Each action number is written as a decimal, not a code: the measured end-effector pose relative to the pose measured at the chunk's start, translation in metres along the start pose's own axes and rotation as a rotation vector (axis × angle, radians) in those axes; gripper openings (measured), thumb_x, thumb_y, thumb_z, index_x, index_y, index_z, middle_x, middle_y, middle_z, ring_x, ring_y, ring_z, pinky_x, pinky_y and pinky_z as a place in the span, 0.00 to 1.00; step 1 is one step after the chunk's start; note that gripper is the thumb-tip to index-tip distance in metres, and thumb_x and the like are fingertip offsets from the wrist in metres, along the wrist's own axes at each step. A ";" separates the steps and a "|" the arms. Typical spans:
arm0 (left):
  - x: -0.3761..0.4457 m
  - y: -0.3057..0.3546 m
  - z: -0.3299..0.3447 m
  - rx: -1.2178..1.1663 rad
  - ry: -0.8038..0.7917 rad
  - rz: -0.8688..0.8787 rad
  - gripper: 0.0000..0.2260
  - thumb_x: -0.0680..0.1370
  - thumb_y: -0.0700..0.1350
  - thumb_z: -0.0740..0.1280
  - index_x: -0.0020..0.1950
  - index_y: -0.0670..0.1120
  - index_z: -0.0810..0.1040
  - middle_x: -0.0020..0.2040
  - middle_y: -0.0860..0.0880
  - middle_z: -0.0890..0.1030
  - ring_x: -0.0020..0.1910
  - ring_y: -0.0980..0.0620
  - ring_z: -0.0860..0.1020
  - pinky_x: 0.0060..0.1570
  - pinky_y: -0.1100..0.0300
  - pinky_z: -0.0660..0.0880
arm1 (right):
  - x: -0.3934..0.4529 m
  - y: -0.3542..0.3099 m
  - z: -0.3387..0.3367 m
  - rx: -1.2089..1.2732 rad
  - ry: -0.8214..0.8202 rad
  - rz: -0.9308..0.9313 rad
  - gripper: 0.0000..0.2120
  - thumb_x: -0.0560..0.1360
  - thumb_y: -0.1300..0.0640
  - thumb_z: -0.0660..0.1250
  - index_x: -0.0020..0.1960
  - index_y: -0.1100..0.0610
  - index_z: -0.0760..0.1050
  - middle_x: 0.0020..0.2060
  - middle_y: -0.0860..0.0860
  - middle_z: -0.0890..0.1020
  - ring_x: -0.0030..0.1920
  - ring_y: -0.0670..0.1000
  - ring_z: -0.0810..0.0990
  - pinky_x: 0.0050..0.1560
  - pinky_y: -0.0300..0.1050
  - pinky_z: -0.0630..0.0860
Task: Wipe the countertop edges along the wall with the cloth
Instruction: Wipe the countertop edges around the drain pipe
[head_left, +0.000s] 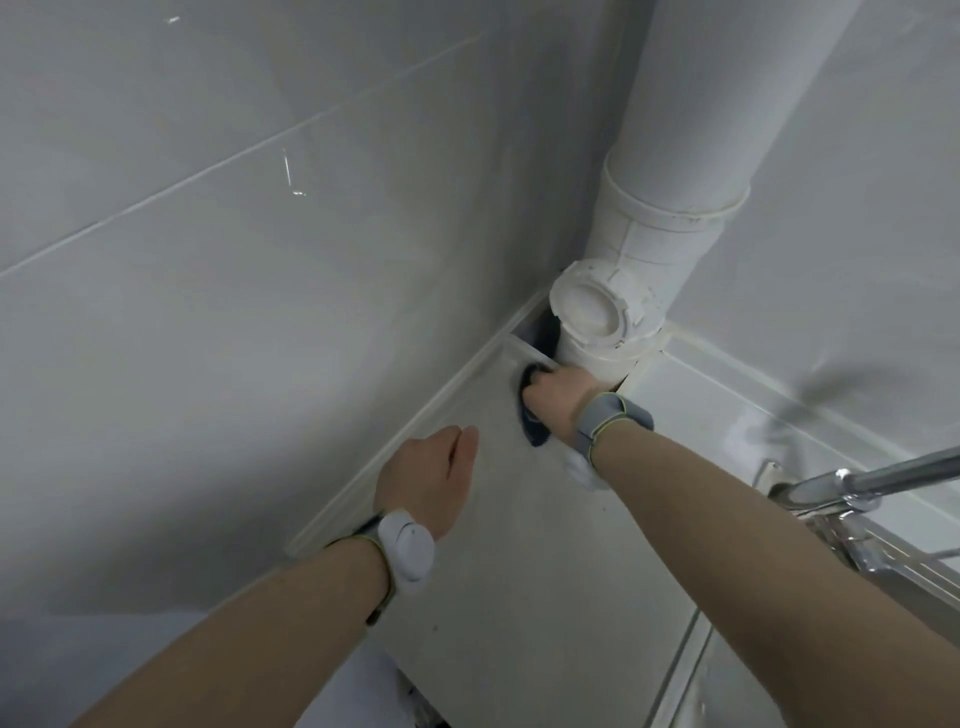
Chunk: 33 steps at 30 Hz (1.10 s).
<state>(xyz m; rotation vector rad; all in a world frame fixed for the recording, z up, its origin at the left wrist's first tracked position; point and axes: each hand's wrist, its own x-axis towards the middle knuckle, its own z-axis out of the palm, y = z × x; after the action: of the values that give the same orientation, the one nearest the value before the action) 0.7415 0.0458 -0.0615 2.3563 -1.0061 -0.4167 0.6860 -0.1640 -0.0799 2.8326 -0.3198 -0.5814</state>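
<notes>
While our right hand (558, 402) grips the dark cloth (532, 423) and presses it on the countertop (545, 571) just beside the white pipe (613, 332), we judge the corner stretch of the wiping is in hand. Our left hand (434, 478) rests open and flat near the wall trim (415, 421), holding nothing. Next the cloth probably needs drawing along that trim toward us. Room is tight by the pipe and its gap; the faucet (857, 483) crowds the right, while the near countertop lies open.
</notes>
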 end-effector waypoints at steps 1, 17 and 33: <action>0.003 0.000 -0.001 0.007 0.000 0.005 0.21 0.82 0.56 0.53 0.33 0.47 0.64 0.30 0.45 0.74 0.34 0.40 0.75 0.36 0.48 0.74 | 0.011 -0.005 -0.003 0.047 0.012 0.027 0.09 0.72 0.60 0.68 0.52 0.58 0.78 0.54 0.55 0.80 0.51 0.58 0.81 0.43 0.47 0.75; 0.033 0.001 0.001 0.040 0.020 -0.034 0.20 0.82 0.56 0.54 0.35 0.46 0.67 0.30 0.48 0.73 0.31 0.45 0.71 0.32 0.58 0.64 | -0.004 -0.014 0.016 0.137 0.004 0.085 0.13 0.77 0.61 0.60 0.59 0.59 0.76 0.58 0.58 0.78 0.55 0.59 0.80 0.55 0.50 0.76; 0.033 0.003 0.015 -0.062 -0.019 -0.062 0.22 0.82 0.57 0.52 0.30 0.48 0.62 0.27 0.50 0.70 0.27 0.50 0.68 0.31 0.57 0.65 | -0.063 0.016 0.085 1.355 0.611 1.144 0.09 0.74 0.55 0.63 0.45 0.61 0.74 0.40 0.54 0.77 0.41 0.56 0.73 0.40 0.40 0.64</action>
<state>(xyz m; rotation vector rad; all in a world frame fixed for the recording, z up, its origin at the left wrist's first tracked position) 0.7550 0.0146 -0.0740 2.3363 -0.9174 -0.4878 0.5919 -0.1782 -0.1292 2.6745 -2.6212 1.0773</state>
